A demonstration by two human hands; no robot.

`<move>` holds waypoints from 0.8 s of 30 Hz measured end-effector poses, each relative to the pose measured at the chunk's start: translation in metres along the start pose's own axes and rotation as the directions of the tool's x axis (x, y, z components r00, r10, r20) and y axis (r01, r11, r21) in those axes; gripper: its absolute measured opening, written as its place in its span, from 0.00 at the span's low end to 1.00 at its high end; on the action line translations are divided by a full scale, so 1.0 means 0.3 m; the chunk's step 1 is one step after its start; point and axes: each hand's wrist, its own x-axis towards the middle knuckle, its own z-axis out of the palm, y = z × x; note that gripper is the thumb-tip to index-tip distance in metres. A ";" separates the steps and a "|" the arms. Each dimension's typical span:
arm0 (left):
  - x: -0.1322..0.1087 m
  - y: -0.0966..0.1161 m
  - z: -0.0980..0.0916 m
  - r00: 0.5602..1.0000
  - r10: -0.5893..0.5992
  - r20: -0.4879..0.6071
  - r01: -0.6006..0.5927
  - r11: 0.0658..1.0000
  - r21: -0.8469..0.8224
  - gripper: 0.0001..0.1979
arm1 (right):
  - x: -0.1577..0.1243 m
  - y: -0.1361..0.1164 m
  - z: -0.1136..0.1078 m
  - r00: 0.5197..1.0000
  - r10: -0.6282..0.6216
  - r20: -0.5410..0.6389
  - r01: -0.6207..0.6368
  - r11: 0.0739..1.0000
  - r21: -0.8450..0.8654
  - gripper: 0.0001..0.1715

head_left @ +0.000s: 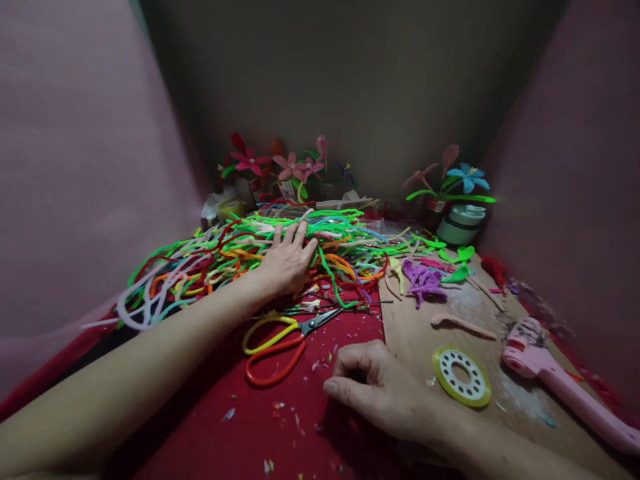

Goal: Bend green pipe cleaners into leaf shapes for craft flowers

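My left hand (289, 259) reaches forward and lies on a big heap of coloured pipe cleaners (235, 257), its fingers stretched out flat among the green and orange strands. My right hand (373, 387) rests near me at the edge of the red cloth (240, 427), knuckles up, with its fingers curled under; I cannot see anything inside them. Scissors (280, 340) with yellow and orange handles lie between the two hands, blades pointing right.
A wooden board (425, 333) on the right carries a roll of tape (463, 377), a pink glue gun (555, 380), a purple pipe-cleaner piece (423, 280) and green leaf shapes (457, 257). Finished pipe-cleaner flowers (290, 167) stand at the back. A grey-green jar (463, 223) stands back right.
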 end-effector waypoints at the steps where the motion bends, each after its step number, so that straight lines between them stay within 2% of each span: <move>1: 0.023 -0.008 0.009 1.000 0.000 0.003 0.000 1.000 0.016 0.29 | 0.001 0.001 0.001 1.000 0.030 -0.003 -0.030 0.999 0.024 0.13; 5: 0.094 -0.044 0.003 0.999 0.030 0.029 -0.029 0.999 -0.041 0.21 | 0.000 -0.005 -0.004 0.995 0.094 -0.025 -0.091 0.990 0.108 0.14; 7: 0.123 -0.073 -0.011 0.997 -0.007 0.083 0.017 0.993 -0.121 0.19 | -0.002 -0.017 -0.015 0.995 0.094 -0.033 -0.089 0.990 0.111 0.15; 9: 0.152 -0.108 -0.025 0.991 -0.038 0.125 0.059 0.984 -0.166 0.18 | 0.003 -0.034 -0.030 0.996 0.068 -0.053 -0.065 0.997 0.045 0.15; 13: 0.204 -0.177 -0.058 0.978 -0.078 0.193 0.126 0.961 -0.246 0.17 | 0.060 -0.069 -0.067 0.991 -0.073 -0.113 0.043 0.969 -0.242 0.09; 15: 0.221 -0.201 -0.069 0.972 -0.086 0.218 0.147 0.948 -0.281 0.17 | 0.119 -0.080 -0.087 0.977 -0.188 -0.104 0.133 0.909 -0.396 0.10; 17: 0.232 -0.221 -0.069 0.969 -0.082 0.232 0.163 0.920 -0.356 0.18 | 0.192 -0.084 -0.106 0.959 -0.260 -0.113 0.155 0.814 -0.560 0.12; 19: 0.238 -0.237 -0.060 0.966 -0.086 0.243 0.193 0.868 -0.457 0.18 | 0.271 -0.082 -0.121 0.952 -0.267 -0.152 0.085 0.704 -0.705 0.14; 22: 0.237 -0.252 -0.043 0.962 -0.098 0.257 0.227 0.810 -0.541 0.18 | 0.382 -0.069 -0.125 0.948 -0.197 -0.250 -0.126 0.489 -0.863 0.16; 24: 0.232 -0.254 -0.038 0.961 -0.094 0.261 0.227 0.806 -0.547 0.19 | 0.440 -0.057 -0.119 0.942 -0.162 -0.295 -0.195 0.452 -0.870 0.14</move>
